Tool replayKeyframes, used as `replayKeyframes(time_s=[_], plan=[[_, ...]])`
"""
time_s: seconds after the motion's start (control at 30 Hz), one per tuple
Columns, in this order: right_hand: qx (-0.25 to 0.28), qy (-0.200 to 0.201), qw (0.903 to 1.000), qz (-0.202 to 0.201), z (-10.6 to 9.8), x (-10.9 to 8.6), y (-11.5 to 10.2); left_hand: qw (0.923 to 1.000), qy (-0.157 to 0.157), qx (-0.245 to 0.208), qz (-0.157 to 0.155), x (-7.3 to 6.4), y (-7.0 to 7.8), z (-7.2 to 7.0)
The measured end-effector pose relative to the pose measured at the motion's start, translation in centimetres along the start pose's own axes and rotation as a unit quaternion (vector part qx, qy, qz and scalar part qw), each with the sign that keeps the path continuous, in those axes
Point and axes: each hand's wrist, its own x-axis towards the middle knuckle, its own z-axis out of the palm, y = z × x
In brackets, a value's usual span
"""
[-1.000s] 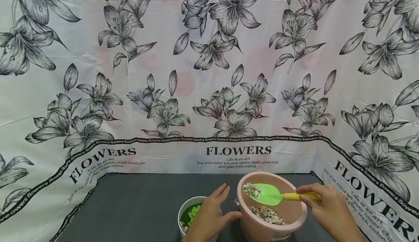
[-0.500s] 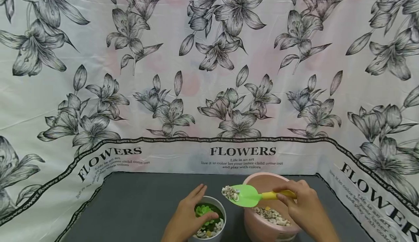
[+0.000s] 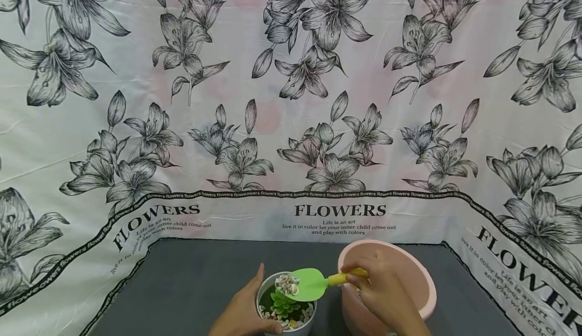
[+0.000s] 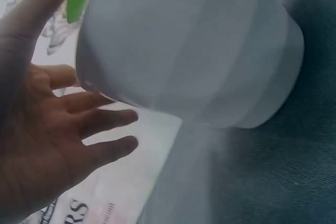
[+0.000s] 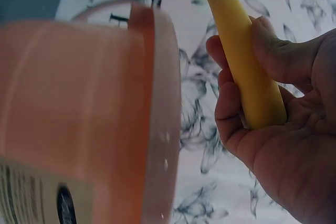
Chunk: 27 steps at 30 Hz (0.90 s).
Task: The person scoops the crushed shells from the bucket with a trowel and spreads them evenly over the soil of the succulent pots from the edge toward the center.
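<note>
My right hand [image 3: 382, 290] grips the yellow handle [image 5: 236, 51] of a green-bladed garden trowel [image 3: 311, 284]. White and tan pebbles [image 3: 286, 284] lie on the blade's tip, over a small pot [image 4: 178, 45] with a pale grey-white wall. Inside the pot is a green succulent [image 3: 283, 306], with more pebbles [image 3: 297, 322] around it. My left hand [image 3: 243, 308] is at the pot's left side, thumb by the front rim. In the left wrist view its fingers [image 4: 105, 124] stretch out fairly straight along the rim, without curling round the pot.
A pink bucket [image 3: 428, 288] stands to the right of the pot, below my right forearm; its handle [image 5: 107, 6] shows in the right wrist view. The dark grey table [image 3: 195, 285] ends at a flower-printed cloth [image 3: 254, 220] at the back and sides.
My right hand has carried the loaded trowel leftward from above the pink bucket to above the pot. The left hand has moved from over the pot to its left side.
</note>
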Motion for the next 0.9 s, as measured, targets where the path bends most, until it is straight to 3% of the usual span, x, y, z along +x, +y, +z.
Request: replayKeyframes(time_s=[0.13, 0.2, 0.33, 0.4, 0.53, 0.63, 0.73, 0.9], plan=[[-0.001, -0.009, 0.9999, -0.01, 1.0, -0.2, -0.8, 0.9998, -0.01, 0.013, -0.013, 2.1, -5.0, 1.5], [-0.013, -0.012, 0.9995, -0.026, 1.6, -0.3, -1.3, 0.9997, -0.013, 0.019, -0.001, 3.3, -7.6, 2.2], [-0.041, -0.015, 0.9955, -0.085, 2.6, -0.2, -2.2, 0.9995, -0.016, 0.001, 0.028, 5.3, -11.7, 3.2], [-0.065, -0.007, 0.9899, -0.126, 3.0, -0.1, -2.7, 0.9996, -0.021, -0.01, 0.016, 6.0, -12.9, 3.3], [-0.142, 0.021, 0.9704, -0.194, 3.7, 0.3, -3.9, 0.9994, -0.035, -0.002, -0.004, 6.8, -14.1, 3.0], [-0.18, 0.013, 0.96, -0.214, 4.0, 0.5, -4.9, 0.9987, -0.046, 0.022, 0.006, 7.2, -14.5, 2.9], [-0.195, 0.001, 0.9554, -0.222, 4.0, 0.6, -5.6, 0.9985, -0.046, 0.022, 0.021, 7.1, -14.7, 2.9], [-0.21, 0.02, 0.946, -0.246, 4.1, 0.7, -6.3, 0.9973, -0.037, -0.045, 0.045, 5.8, -13.7, 2.5]])
